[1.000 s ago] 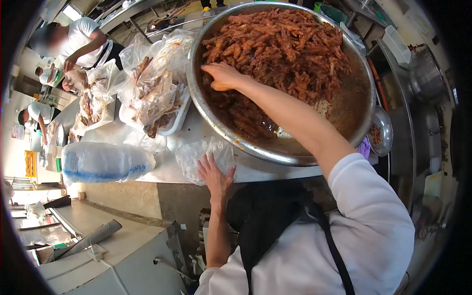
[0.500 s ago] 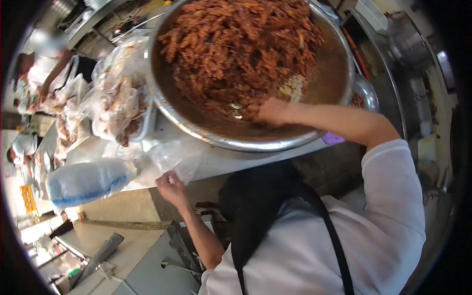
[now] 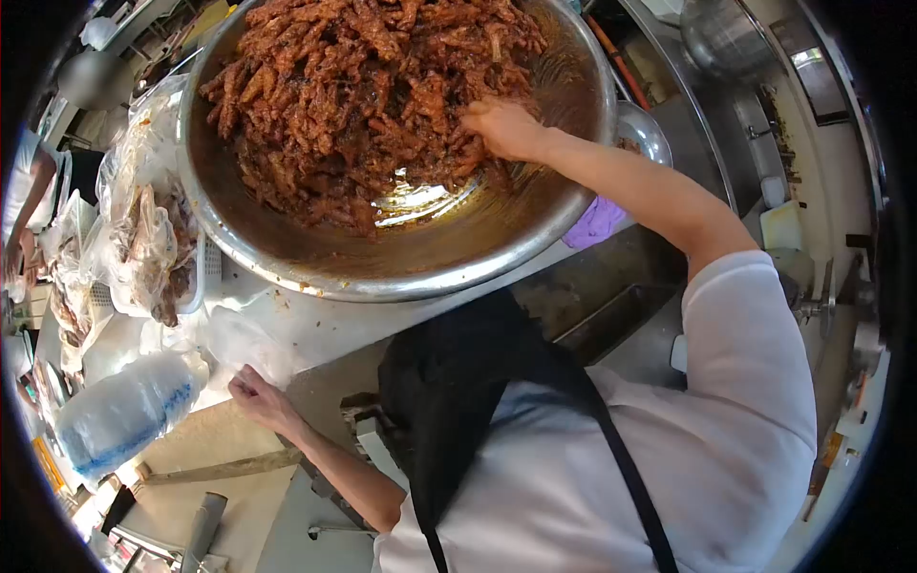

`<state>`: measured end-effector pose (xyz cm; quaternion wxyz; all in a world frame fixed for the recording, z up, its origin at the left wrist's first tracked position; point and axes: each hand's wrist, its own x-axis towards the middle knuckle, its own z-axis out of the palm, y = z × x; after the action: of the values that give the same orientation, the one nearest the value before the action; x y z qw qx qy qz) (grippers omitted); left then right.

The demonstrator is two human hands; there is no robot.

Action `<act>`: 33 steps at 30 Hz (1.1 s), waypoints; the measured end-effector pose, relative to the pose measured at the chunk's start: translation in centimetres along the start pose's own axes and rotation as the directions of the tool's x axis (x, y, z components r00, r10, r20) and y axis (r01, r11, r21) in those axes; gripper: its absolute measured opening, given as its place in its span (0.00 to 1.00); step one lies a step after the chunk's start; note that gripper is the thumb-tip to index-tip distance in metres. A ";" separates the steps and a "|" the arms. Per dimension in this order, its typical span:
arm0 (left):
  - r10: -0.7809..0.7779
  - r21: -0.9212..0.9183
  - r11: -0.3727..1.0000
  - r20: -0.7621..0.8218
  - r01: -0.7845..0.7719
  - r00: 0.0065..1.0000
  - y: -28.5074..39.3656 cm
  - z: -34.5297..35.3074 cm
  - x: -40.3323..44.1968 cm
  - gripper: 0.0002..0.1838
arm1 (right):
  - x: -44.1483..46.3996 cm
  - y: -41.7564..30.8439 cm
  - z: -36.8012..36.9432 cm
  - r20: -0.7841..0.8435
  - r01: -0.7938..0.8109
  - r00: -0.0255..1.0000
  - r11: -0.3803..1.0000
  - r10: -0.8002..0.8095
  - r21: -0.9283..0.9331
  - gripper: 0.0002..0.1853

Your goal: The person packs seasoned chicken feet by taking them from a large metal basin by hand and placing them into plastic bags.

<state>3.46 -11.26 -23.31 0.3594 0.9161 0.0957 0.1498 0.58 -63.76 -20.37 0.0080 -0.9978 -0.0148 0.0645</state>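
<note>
A heap of glossy red-brown sauced chicken feet (image 3: 373, 86) fills much of a large metal bowl (image 3: 401, 285). My right hand (image 3: 504, 127) is at the heap's right side, its fingers curled in against the chicken feet; the fingertips are partly hidden. Down at the table's front edge, my left hand (image 3: 256, 393) is closed on a thin clear plastic bag (image 3: 244, 346). Beside that hand, to the left, lies a roll of clear plastic bags with blue print (image 3: 129, 411).
Left of the bowl, a white basket (image 3: 202, 277) holds bagged pale pieces (image 3: 148, 229). A purple cloth (image 3: 594, 222) and a smaller metal bowl (image 3: 645, 134) sit at the right. Another person's arm (image 3: 33, 196) shows at far left.
My right hand has shifted from the bowl's near side up to the heap's right, exposing shiny bowl bottom. The view has swung, moving the bowl left in the picture. My left hand still holds the bag.
</note>
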 end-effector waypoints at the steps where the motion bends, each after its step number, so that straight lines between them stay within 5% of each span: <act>1: -0.012 -0.019 1.000 -0.016 0.012 1.000 1.0 -0.1 0.2 0.19 | 0.5 -0.2 1.1 0.223 -0.026 0.974 0.999 0.033 -0.031 0.16; 3: 0.029 -0.042 0.999 0.026 -0.028 0.999 1.6 0.0 0.5 0.19 | 1.9 -2.9 1.9 0.622 -0.053 0.776 0.993 0.108 -0.107 0.17; 5: 0.121 -0.101 0.988 0.038 -0.117 0.992 2.5 0.2 0.8 0.19 | 2.0 -4.6 4.0 0.653 -0.039 0.758 0.998 -0.002 0.048 0.20; 6: 0.058 -0.140 0.989 0.080 -0.046 0.995 1.4 -0.2 0.8 0.20 | 2.3 -4.1 4.2 0.739 0.088 0.673 0.995 -0.025 -0.047 0.23; 9: -0.039 -0.112 0.993 0.082 0.048 0.996 -1.0 -1.7 0.4 0.20 | 2.2 -2.1 2.5 0.672 -0.215 0.711 0.974 0.204 -0.068 0.21; 10: -0.042 -0.089 0.995 0.059 0.048 0.997 -1.4 -2.2 0.0 0.20 | 1.9 -1.7 2.7 0.514 -0.280 0.843 0.945 0.158 0.170 0.20; 14: -0.087 -0.085 0.992 0.049 0.091 0.995 -3.1 -2.2 -0.2 0.18 | 3.8 -4.5 6.0 0.353 -0.055 0.933 0.942 -0.070 0.332 0.18; 17: -0.087 -0.183 0.977 0.116 0.108 0.989 -1.3 -1.0 0.0 0.17 | 5.0 -10.2 6.7 0.568 -0.178 0.822 0.966 0.041 0.188 0.16; 18: -0.066 -0.199 0.976 0.137 0.093 0.988 -0.9 -0.5 0.3 0.17 | 5.0 -11.7 10.4 0.503 -0.037 0.859 0.968 -0.096 0.248 0.15; 20: -0.028 -0.190 0.980 0.177 0.062 0.984 -0.1 0.5 1.2 0.17 | 5.4 -15.0 4.1 0.548 -0.011 0.816 0.942 -0.186 0.337 0.15; 23: 0.051 -0.081 0.996 0.221 -0.034 0.974 -0.7 0.4 1.9 0.17 | 5.4 -13.8 3.5 0.454 -0.146 0.887 0.887 -0.078 0.438 0.16; 24: 0.105 -0.034 0.994 0.221 -0.100 0.970 -1.0 0.4 2.1 0.17 | 5.4 -13.1 4.8 0.397 -0.127 0.918 0.937 -0.013 0.326 0.17; 27: 0.160 -0.073 0.986 0.171 -0.150 0.972 0.9 1.5 2.6 0.17 | 4.8 -12.2 5.3 0.624 -0.001 0.775 0.986 -0.105 0.167 0.19; 28: 0.078 -0.166 0.985 0.225 -0.040 0.971 2.0 1.7 2.6 0.16 | 4.6 -12.5 4.5 0.685 0.014 0.714 0.981 -0.147 0.195 0.20; 30: 0.161 -0.264 0.960 0.226 -0.099 0.961 3.1 2.0 2.5 0.14 | 5.4 -13.1 3.9 0.710 0.040 0.636 0.932 -0.302 0.361 0.22; 32: 0.178 -0.278 0.954 0.230 -0.111 0.957 3.5 2.6 2.7 0.14 | 5.0 -14.2 3.6 0.316 0.163 0.817 0.719 -0.482 0.675 0.23; 33: 0.163 -0.314 0.946 0.233 -0.084 0.959 3.2 3.0 2.8 0.14 | 4.3 -14.4 0.9 0.353 0.020 0.804 0.617 -0.478 0.787 0.22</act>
<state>7.35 -14.73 -22.64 0.4937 0.8665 -0.0335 0.0654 4.35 -49.23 -21.60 0.4242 -0.8302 -0.1334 0.3363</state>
